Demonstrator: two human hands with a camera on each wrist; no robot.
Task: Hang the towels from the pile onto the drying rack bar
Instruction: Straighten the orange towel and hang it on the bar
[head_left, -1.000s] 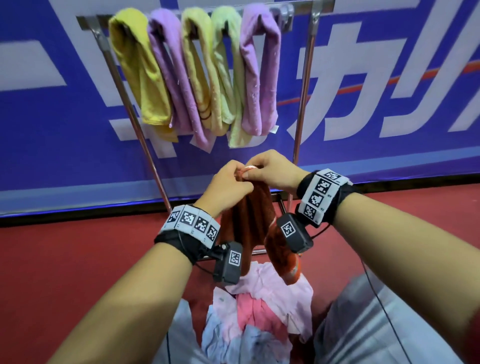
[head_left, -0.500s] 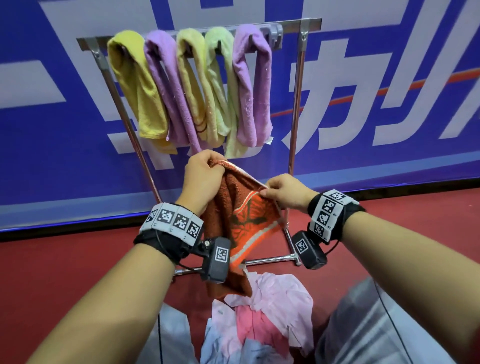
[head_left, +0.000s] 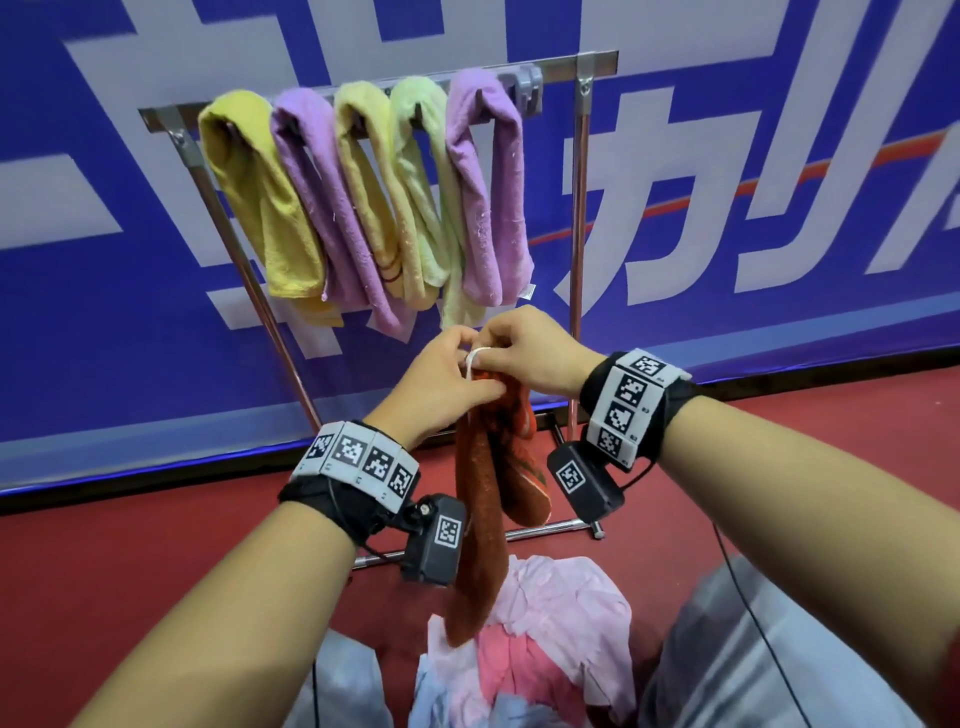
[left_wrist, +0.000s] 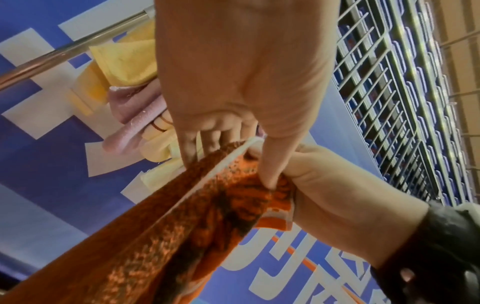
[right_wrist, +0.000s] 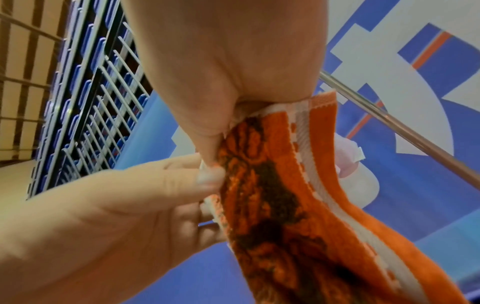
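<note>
Pinched at its white-trimmed top edge by left hand (head_left: 441, 384) and right hand (head_left: 524, 348): rust-orange terry towel (head_left: 483, 499), dangling at 6 o'clock from the steel rack bar (head_left: 563, 62), bare at its 3 o'clock end, above pink-and-blue cloth pile (head_left: 524, 649).

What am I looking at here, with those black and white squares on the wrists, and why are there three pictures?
These are a person's two bare hands, not a machine. The patterned bands on the wrists carry small cameras. The wide picture comes from a camera on the head, looking down; the other two look along each hand from its wrist.

The left hand and right hand are close together, both pinching the top edge of an orange towel, which hangs down between them. The wrist views show its orange and dark pattern with a white stripe.

Behind stands a metal drying rack with five towels already draped over its bar: yellow, purple, yellow, green, purple. Below the hands, a pile of pink and pale blue cloth lies on the red floor.
</note>
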